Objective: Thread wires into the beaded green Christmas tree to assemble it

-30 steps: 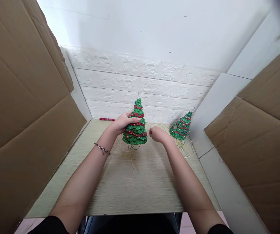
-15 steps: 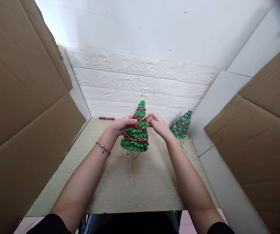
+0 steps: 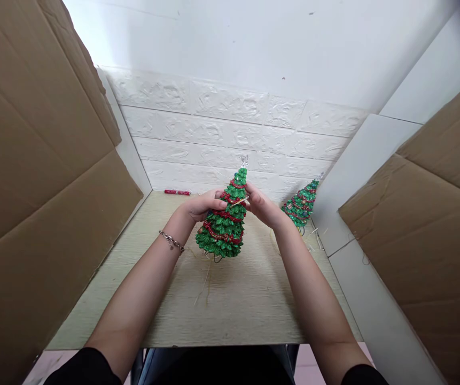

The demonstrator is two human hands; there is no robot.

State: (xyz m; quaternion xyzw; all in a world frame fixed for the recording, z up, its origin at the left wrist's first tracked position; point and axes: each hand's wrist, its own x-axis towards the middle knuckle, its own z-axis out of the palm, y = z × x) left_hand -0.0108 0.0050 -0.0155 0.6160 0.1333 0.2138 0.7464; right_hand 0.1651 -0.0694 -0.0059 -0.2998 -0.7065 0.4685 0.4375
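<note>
A green tree figure (image 3: 225,230) with red garlands and a clear star on top is held above the table, leaning to the right. My left hand (image 3: 205,206) grips its left side, thumb across the front. My right hand (image 3: 259,203) is closed around the upper right side, with some fingers hidden behind the tree. A thin pale stick-like piece (image 3: 239,202) lies across the front between my hands. Loose wires hang from the tree's base.
A second green tree (image 3: 301,204) leans near the right wall, with wires and white bits beside it. A red packet-like object (image 3: 177,192) lies at the back left of the table (image 3: 230,315). Cardboard sheets (image 3: 53,214) flank the left and right.
The tree has tilted further to the right at its top, its base shifting slightly left. My right hand has moved from the thin piece onto the tree's side.
</note>
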